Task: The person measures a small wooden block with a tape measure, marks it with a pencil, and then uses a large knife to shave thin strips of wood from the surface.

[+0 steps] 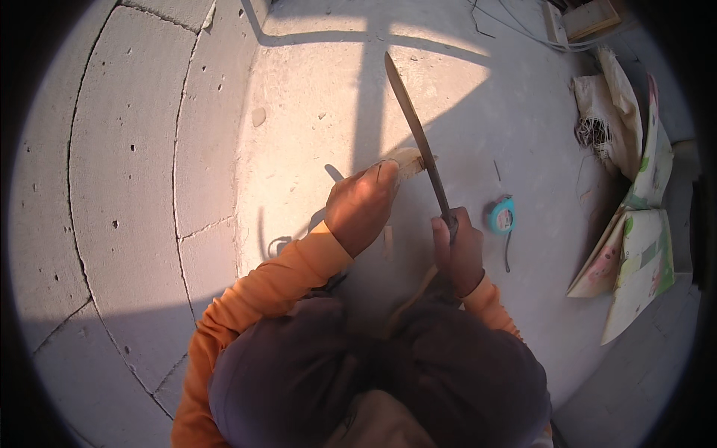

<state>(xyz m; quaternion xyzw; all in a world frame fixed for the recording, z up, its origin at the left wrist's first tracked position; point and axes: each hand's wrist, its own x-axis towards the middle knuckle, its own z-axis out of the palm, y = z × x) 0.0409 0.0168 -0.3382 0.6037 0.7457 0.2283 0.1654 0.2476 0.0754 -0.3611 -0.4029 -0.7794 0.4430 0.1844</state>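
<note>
Left hand: Closed around a short pale wood piece (pixel 408 160), the left hand (pixel 364 205) leaves only the wood's right end clear of its fingertips.
Right hand: Thumb along the grip, the right hand (pixel 459 250) is wrapped firmly around the handle of a long knife (pixel 418 134).
Wood and blade: Above the middle of the concrete floor (pixel 299 127), well clear of its block-wall edge at left, the blade crosses the wood's right end; how deep it bites, if at all, cannot be told.
Fingers: Left fingertips sit near the steel; a hold farther back on the wood would be safer.
Stroke: Short, light strokes angled away from the left hand and both knees (pixel 299 366) look best, the wood held firmly against twisting.
Tape measure: A teal tape measure (pixel 503 216) lies toward the floor's right edge, beyond the right hand.
</note>
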